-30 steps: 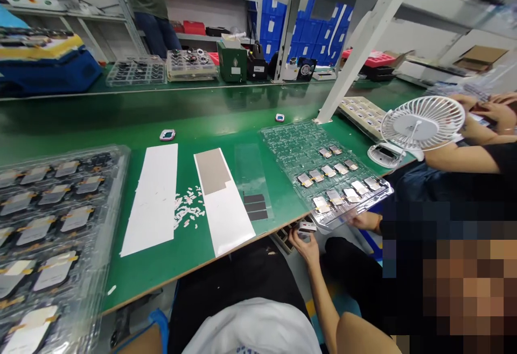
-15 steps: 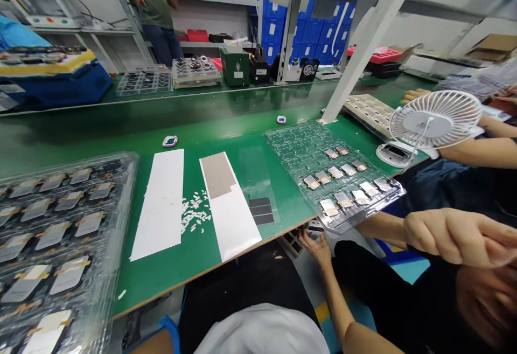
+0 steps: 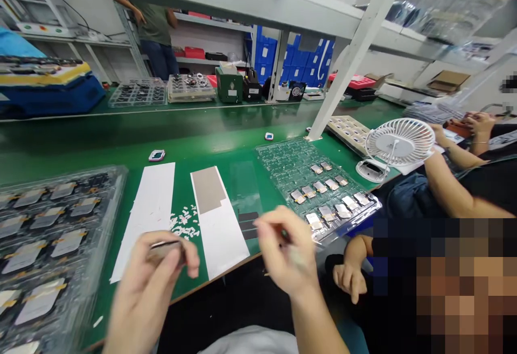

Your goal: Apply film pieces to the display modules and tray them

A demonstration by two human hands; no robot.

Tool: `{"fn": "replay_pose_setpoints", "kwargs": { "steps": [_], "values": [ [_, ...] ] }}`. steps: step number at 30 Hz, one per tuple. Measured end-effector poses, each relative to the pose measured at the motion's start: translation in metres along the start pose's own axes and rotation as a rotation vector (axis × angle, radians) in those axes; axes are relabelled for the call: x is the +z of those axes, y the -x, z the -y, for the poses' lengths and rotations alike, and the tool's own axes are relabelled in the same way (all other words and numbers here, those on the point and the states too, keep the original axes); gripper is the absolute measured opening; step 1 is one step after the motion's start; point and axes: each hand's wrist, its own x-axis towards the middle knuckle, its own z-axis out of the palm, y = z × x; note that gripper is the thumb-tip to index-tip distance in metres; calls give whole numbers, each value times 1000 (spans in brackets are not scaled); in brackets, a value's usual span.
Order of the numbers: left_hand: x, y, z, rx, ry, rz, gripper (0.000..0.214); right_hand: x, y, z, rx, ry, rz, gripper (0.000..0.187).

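My left hand is curled above the bench's front edge, in front of a white sheet. Its fingers grip a small flat part with a dark edge, partly hidden by the thumb. To its right, my right hand is raised near the dark strips on a clear film. Those fingers are pinched together and blurred; something pale shows at them, too smeared to name. Small white scraps lie between the white sheet and a half-grey sheet.
Trays of silver-backed parts lie left and right. A white fan stands on the right edge. A slanted white post rises from the bench. A co-worker's hand is low on the right.
My two hands have come up into view over the bench edge. A hand that was reaching under the bench edge is gone from there. The view has tilted and shifted slightly.
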Motion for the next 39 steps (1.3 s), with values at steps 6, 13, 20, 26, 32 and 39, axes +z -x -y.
{"fn": "replay_pose_setpoints", "kwargs": {
  "steps": [6, 13, 20, 26, 32, 39],
  "values": [
    [9, -26, 35, -28, -125, 68, 22, 54, -42, 4, -366, 360, 47, 19],
    [4, -17, 32, -168, -99, 136, 35, 56, -36, -18, -324, 351, 35, 18],
    [8, -18, 34, -186, -45, 146, 43, 56, -40, -12, -261, 198, 19, 13],
    [8, -19, 31, -262, 28, 135, 47, 43, -39, -14, -113, -29, -72, 8],
    [10, -18, 35, -203, -96, 214, 34, 29, -55, -20, 13, -347, -165, 30],
    [16, -22, 20, -21, -365, 342, 15, 32, -57, -35, 206, -479, -126, 44]
  ]
}}
